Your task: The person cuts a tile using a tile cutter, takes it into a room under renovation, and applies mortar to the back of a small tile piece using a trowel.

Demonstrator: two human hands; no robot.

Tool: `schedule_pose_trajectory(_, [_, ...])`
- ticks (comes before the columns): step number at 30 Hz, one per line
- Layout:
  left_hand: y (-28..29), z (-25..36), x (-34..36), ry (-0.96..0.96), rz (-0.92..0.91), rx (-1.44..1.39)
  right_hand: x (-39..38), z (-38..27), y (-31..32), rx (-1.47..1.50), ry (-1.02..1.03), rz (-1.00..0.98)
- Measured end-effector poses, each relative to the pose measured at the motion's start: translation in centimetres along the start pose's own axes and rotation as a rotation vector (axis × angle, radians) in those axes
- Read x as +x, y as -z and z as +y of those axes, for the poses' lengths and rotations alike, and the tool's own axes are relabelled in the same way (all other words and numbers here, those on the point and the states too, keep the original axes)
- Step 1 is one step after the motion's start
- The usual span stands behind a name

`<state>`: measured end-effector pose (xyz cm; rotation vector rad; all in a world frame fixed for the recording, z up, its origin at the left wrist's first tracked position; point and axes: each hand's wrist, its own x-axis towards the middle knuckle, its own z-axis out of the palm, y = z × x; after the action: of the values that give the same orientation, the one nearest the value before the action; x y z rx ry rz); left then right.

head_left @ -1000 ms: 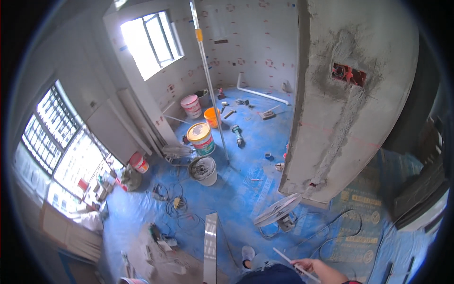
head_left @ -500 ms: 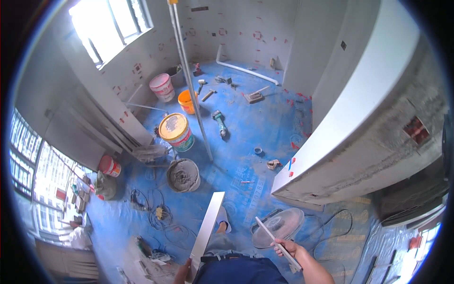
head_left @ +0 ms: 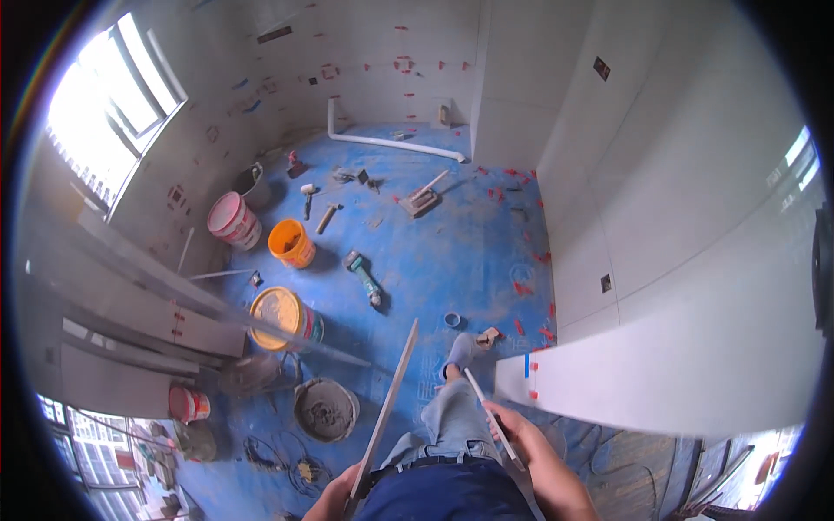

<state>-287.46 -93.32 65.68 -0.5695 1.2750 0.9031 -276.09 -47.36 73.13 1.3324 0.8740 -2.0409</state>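
Note:
My left hand (head_left: 339,484) grips a long, narrow pale board (head_left: 387,400) that points forward, low on the left of my body. My right hand (head_left: 508,427) is closed on a thinner white strip (head_left: 480,392), angled forward beside my leg. My sneakered foot (head_left: 460,352) stands on the blue floor sheeting (head_left: 450,227), near a small round cup (head_left: 453,319). A bucket of grey mortar (head_left: 325,408) sits left of the board.
Ahead lie a cordless grinder (head_left: 363,278), an orange bucket (head_left: 292,242), a lidded tub (head_left: 276,313), a white pipe (head_left: 395,144) and scattered tools. A blurred pole (head_left: 334,351) slants at left. A tiled wall corner (head_left: 649,391) projects at right; cables run across the floor.
I have stepped forward past the wall corner, so buckets and tools shift in view and the tiled right wall appears. The board came into my left hand; both strips moved with me.

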Motion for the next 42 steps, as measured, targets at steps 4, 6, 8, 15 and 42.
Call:
schedule_pose_trajectory(4, [-3.8, 14.3, 0.1, -0.236, 0.068, 0.070, 6.0, -13.3, 1.7, 0.027, -0.007, -0.018])
schedule_pose_trajectory(6, [-5.4, 21.5, 1.3, -0.263, 0.045, 0.081, 8.9, -20.2, 4.3, 0.018, 0.039, -0.054])
schedule_pose_trajectory(8, [-7.4, 26.1, 2.0, -0.275, 0.038, 0.051, 7.0, -26.9, 3.2, -0.052, 0.052, 0.040])
schedule_pose_trajectory(15, [-9.4, 44.4, 6.3, -0.180, -0.577, -0.691, 7.6, -42.6, 6.4, -0.083, 0.013, 0.114])
schedule_pose_trajectory(42, [13.3, 103.4, -3.8, -0.679, 0.179, -0.966, 31.6, -98.9, -10.2, -0.245, -0.106, 0.049])
